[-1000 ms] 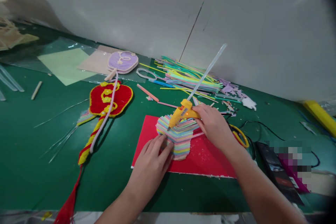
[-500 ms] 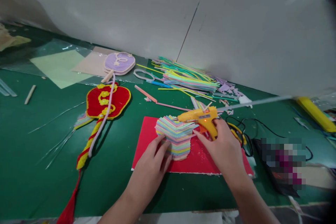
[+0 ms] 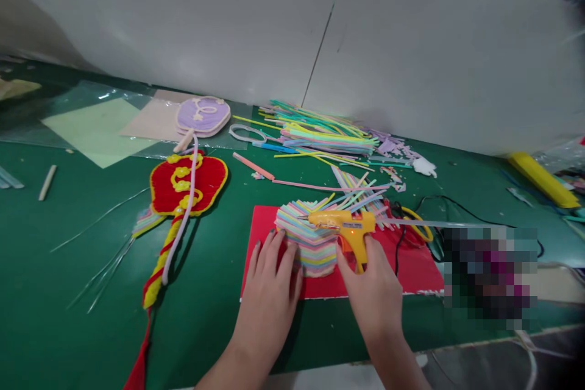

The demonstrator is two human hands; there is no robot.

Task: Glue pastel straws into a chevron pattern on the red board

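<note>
Striped piece (image 3: 315, 253): saw one, lying on one red board (image 3: 262, 222) at near centre. Touched its left side with left hand (image 3: 269, 292), fingers slightly spread; gripped one glue gun (image 3: 345, 221) by the handle in right hand (image 3: 377, 292), nozzle over the piece. Counted one green sheet (image 3: 98, 134) and one pink sheet (image 3: 148, 119) at far left with clear plastic (image 3: 27, 116); could not tell whether inside. Counted two fans left: red fan (image 3: 212, 183), lavender fan (image 3: 203, 117) farther.
</note>
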